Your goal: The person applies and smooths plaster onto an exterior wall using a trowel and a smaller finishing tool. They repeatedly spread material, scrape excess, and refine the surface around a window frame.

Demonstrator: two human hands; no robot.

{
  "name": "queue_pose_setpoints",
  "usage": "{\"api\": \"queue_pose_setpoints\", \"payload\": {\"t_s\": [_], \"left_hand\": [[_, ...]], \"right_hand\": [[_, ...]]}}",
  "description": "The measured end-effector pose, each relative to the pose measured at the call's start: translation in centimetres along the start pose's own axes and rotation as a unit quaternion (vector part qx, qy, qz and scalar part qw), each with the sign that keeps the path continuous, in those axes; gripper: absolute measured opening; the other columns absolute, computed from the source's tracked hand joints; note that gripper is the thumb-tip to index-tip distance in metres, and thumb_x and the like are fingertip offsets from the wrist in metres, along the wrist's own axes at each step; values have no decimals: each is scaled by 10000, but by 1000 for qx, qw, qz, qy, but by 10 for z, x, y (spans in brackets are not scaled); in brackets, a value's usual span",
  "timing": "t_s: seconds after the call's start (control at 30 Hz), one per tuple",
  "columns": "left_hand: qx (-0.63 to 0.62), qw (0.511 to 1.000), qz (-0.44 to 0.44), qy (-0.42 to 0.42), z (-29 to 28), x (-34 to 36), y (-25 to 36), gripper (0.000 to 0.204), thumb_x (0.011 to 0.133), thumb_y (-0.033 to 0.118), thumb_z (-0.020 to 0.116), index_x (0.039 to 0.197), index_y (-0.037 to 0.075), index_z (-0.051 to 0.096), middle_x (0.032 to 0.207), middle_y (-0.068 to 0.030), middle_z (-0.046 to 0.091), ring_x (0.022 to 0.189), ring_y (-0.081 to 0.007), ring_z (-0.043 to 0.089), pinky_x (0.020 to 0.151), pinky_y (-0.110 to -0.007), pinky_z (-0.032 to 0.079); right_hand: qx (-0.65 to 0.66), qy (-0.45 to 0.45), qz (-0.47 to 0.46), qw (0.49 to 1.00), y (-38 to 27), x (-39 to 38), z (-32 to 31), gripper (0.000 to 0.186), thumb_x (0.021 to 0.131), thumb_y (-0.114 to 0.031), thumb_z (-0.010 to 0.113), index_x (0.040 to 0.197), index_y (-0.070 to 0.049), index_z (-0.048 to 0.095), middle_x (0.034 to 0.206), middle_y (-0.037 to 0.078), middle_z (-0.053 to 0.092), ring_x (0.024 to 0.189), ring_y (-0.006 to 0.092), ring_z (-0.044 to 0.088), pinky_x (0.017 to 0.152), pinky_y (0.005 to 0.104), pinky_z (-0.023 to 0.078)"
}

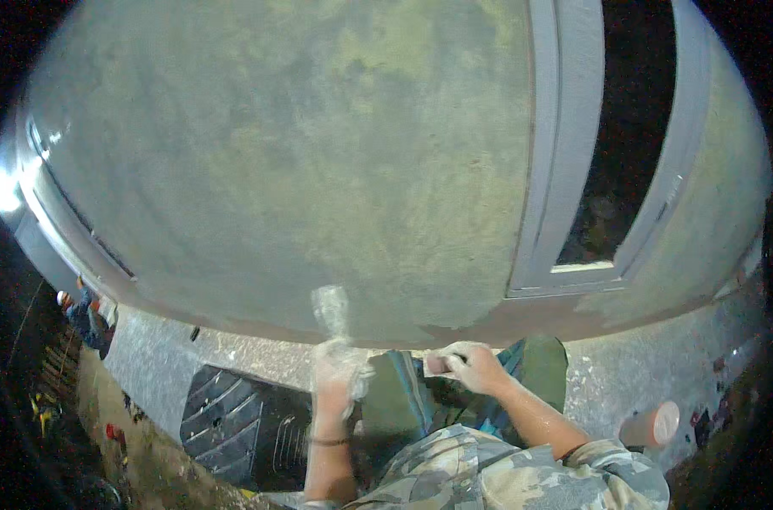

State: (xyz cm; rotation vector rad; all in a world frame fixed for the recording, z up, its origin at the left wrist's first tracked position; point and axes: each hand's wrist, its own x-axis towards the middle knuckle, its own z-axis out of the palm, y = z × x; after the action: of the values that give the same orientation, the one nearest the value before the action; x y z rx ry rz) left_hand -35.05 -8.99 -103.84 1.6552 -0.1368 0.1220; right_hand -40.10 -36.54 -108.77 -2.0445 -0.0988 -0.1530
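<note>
My left hand (335,370), whitened with dust or plaster, is closed round a pale, wide-ended hand tool (330,308). The tool's broad end points up in front of the lower part of a grey-green plastered wall (335,170); whether it touches the wall I cannot tell. Its exact kind is too smeared to make out. In front of my lap, my right hand (471,367) pinches a small brownish pad (437,365) between thumb and fingers, apart from the wall. Both forearms come up from below, the right one out of a camouflage sleeve.
A grey-framed window (565,170) stands in the wall at right. By my left side lies a ribbed black plastic panel (225,425). A pale cylindrical container (654,425) sits at lower right. Far left, another person (82,319) in a white helmet is beside the wall.
</note>
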Motion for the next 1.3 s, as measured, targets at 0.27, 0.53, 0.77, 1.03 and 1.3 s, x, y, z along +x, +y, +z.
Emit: {"api": "queue_pose_setpoints", "payload": {"t_s": [0.27,0.53,0.77,1.03,1.3], "left_hand": [[-158,950,-27,-269,195,60,43,271,1030,277,570,1103,26,500,887,-82,629,779,-141,621,687,-292,489],[-415,840,-116,-328,233,115,74,397,1092,385,397,1189,19,518,889,-112,632,744,-207,659,715,-388,569],[-320,912,-69,-249,246,118,86,354,1066,355,503,1153,19,570,767,-50,590,562,-130,551,486,-281,467],[-317,915,-28,-246,245,120,92,316,1070,335,505,1107,25,553,722,-22,534,507,-102,497,446,-262,423],[-291,926,-36,-238,245,121,101,318,1069,352,509,1099,38,556,710,-8,528,502,-94,485,441,-265,415]], "right_hand": [[148,102,51,982,-20,9,-27,369,998,-307,607,1150,27,643,889,147,683,814,187,621,792,350,513],[233,155,34,959,-15,50,-59,398,1030,-332,584,1175,30,662,963,48,687,893,130,576,828,324,494],[223,221,22,949,-20,68,-61,372,1048,-308,552,1096,44,662,834,41,632,798,130,536,761,341,484],[187,238,-35,952,-27,76,-59,339,1049,-251,544,886,35,622,655,32,531,645,105,449,576,329,408],[202,235,-28,950,-28,80,-59,349,1049,-260,546,879,36,617,652,38,551,650,102,456,578,336,421]]}}
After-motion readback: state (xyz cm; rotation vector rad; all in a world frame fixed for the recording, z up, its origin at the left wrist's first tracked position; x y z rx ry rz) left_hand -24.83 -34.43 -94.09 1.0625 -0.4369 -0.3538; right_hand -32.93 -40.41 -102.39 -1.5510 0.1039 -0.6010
